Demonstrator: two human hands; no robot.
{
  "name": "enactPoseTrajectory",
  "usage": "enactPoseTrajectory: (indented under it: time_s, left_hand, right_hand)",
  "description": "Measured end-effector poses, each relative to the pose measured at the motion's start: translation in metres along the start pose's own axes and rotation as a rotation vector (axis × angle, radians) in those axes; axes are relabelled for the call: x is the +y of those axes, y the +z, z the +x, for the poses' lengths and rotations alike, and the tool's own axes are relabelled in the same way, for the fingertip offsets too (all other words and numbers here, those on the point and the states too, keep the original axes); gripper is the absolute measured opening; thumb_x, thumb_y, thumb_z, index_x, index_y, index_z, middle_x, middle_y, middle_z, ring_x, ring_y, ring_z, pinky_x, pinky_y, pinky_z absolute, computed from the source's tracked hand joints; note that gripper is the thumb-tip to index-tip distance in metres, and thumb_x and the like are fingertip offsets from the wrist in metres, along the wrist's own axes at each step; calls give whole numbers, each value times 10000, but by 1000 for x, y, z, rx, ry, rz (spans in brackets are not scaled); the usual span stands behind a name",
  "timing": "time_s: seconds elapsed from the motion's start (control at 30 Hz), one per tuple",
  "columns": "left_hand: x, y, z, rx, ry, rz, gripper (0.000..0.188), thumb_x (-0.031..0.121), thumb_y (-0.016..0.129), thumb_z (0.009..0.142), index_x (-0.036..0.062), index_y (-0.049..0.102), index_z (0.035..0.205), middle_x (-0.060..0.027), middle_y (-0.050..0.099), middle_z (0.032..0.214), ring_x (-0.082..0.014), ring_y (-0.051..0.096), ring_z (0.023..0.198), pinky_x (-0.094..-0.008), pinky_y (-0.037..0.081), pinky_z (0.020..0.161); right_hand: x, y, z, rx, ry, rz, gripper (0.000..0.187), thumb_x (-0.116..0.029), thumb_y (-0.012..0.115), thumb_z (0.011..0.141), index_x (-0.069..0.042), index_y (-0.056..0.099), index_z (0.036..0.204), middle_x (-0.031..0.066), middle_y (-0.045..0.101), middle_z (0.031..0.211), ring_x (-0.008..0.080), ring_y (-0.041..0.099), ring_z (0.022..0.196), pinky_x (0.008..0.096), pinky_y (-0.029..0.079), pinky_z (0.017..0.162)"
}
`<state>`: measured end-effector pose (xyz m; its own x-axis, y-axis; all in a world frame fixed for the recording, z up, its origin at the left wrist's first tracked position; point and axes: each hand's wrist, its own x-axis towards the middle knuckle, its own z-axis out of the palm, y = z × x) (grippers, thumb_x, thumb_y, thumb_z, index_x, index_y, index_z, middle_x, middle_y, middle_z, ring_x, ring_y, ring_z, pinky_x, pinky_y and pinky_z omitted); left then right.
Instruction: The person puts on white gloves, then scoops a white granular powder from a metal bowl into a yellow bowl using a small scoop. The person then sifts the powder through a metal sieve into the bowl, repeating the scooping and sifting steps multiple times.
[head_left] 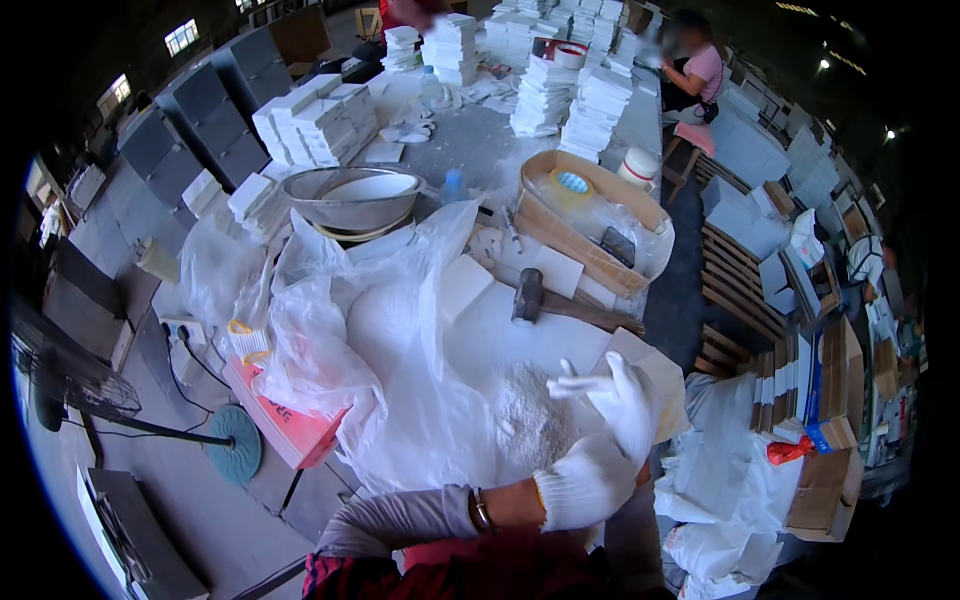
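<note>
Both my hands wear white knit gloves. My left hand [592,478], with a bracelet on its bare wrist, reaches across to the right. It closes at the cuff of the other glove, its fingers mostly hidden there. Above it rises my right hand [630,405], fingers stretched out to the left and holding nothing. Just left of that hand, a heap of grey-white powder [530,415] lies on a white sheet [415,420]. Farther off, a hammer [527,297] with a dark head and wooden handle lies on its side beside white tiles [468,285].
A cardboard box [575,248] holds tape and a dark phone-like object. A metal bowl [345,205] stands left of it, before tile stacks [320,125]. Clear plastic [310,330] drapes over a pink box [285,415]. A fan [75,375] stands left; another person [690,75] sits far right.
</note>
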<state>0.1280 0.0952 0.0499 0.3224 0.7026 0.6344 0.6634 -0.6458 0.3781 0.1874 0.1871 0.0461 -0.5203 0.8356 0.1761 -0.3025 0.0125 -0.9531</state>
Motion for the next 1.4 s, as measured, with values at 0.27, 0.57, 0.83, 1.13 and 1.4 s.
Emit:
enactPoseTrajectory:
  time_s: [0.27, 0.57, 0.83, 1.13, 1.4]
  left_hand:
    - [-4, 7, -26, -334, -176, -128, 232, 277, 608, 854, 93, 660, 724, -107, 618, 691, -307, 615, 642, -417, 487, 577]
    - [14, 4, -29, -372, -260, -171, 272, 297, 613, 867, 66, 660, 730, -122, 630, 721, -318, 645, 671, -425, 524, 608]
    - [1, -10, -51, 14, -402, -243, 358, 350, 658, 878, 49, 629, 686, -128, 575, 614, -326, 569, 557, -437, 457, 525]
    - [-25, -50, -60, 406, -1142, -655, 482, 368, 685, 908, -32, 640, 1174, -56, 679, 846, -131, 634, 732, -293, 515, 689]
    - [-13, -62, -56, 398, -1303, -840, 303, 241, 677, 906, -18, 702, 1060, -53, 673, 862, -109, 593, 714, -260, 492, 659]
  right_hand:
    - [76, -61, -33, -316, 587, 561, 589, -419, 289, 1035, 73, 521, 1261, 230, 655, 1099, 342, 630, 1020, 425, 398, 1037]
    - [9, 13, -18, -607, 385, -240, 953, -719, 136, 934, 65, 471, 1360, 186, 530, 1370, 263, 482, 1279, 358, 309, 1127]
    - [29, 6, -14, -413, 341, 436, 925, -702, 160, 951, 61, 361, 1434, 244, 458, 1416, 311, 452, 1318, 406, 303, 1138]
    - [-11, 8, -47, -335, 570, 717, 1077, -814, 248, 858, 66, 280, 1478, 255, 360, 1490, 304, 348, 1395, 450, 222, 1169]
    - [-8, -2, -86, -225, 741, 844, 1062, -795, 278, 853, 5, 153, 1539, 198, 224, 1567, 316, 236, 1437, 417, 134, 1199]
